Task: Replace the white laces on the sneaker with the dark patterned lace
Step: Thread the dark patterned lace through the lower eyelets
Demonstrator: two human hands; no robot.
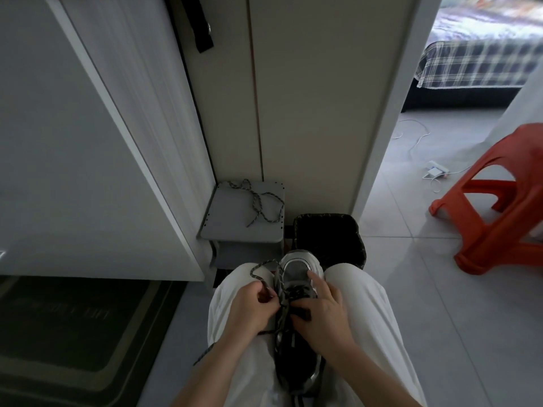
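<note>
I am watching the left hand (252, 304) pinching the dark patterned lace (261, 282) beside the eyelets, fingers curling round it. The right hand (321, 314), close alongside, is gripping the sneaker (296, 271) over the tongue with its index finger reaching toward the toe. The sneaker is lying on the lap between thighs in white trousers (361, 304), toe pointing away, while beyond the knees a second patterned lace (258, 202) is lying on a small grey shelf (232, 218), a black bin (326, 233) is standing just beside it, and an orange stool (499, 207) is sitting off right.
</note>
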